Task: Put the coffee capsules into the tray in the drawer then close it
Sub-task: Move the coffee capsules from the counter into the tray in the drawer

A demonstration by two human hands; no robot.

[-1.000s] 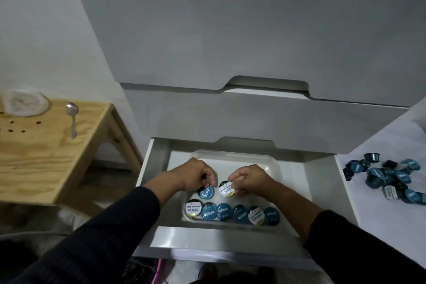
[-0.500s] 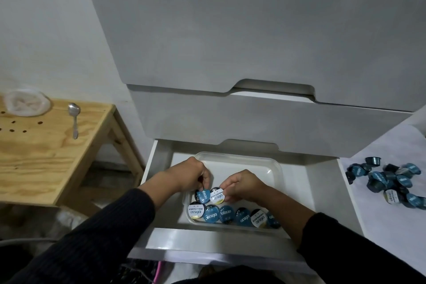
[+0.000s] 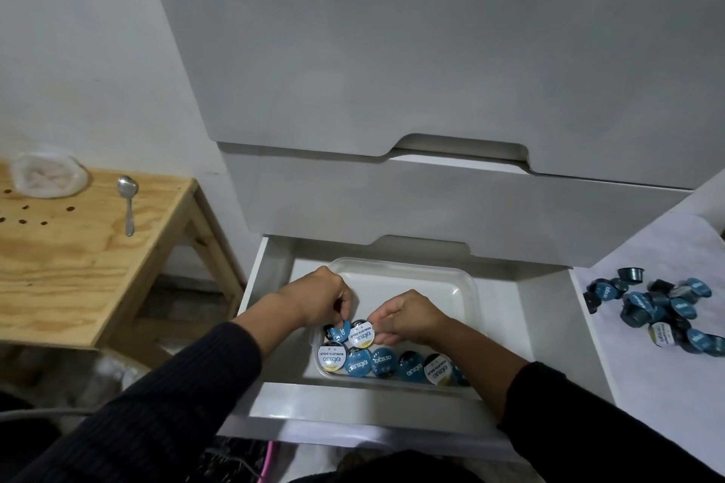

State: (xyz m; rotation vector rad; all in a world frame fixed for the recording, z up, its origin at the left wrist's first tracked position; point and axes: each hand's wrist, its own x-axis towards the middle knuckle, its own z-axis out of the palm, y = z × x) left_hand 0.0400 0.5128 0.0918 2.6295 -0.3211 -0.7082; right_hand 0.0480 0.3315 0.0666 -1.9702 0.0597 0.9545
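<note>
The bottom drawer (image 3: 545,329) stands pulled out, with a clear plastic tray (image 3: 431,278) inside. Several capsules (image 3: 386,364) sit lids up in a row along the tray's near edge. My left hand (image 3: 319,296) pinches a blue capsule (image 3: 338,331) just behind that row at the tray's left end. My right hand (image 3: 408,316) pinches a white-lidded capsule (image 3: 361,333) right beside it. Both capsules are low in the tray, touching each other. A pile of loose capsules (image 3: 653,308) lies on the white surface to the right.
Two shut drawer fronts (image 3: 431,63) rise above the open drawer. A wooden side table (image 3: 78,259) at the left carries a spoon (image 3: 127,204) and a clear plastic lid (image 3: 49,174). A pink cable (image 3: 270,461) lies on the floor under the drawer front.
Both hands have brought their capsules leftward and down, close behind the left end of the front row. The two capsules now sit side by side.
</note>
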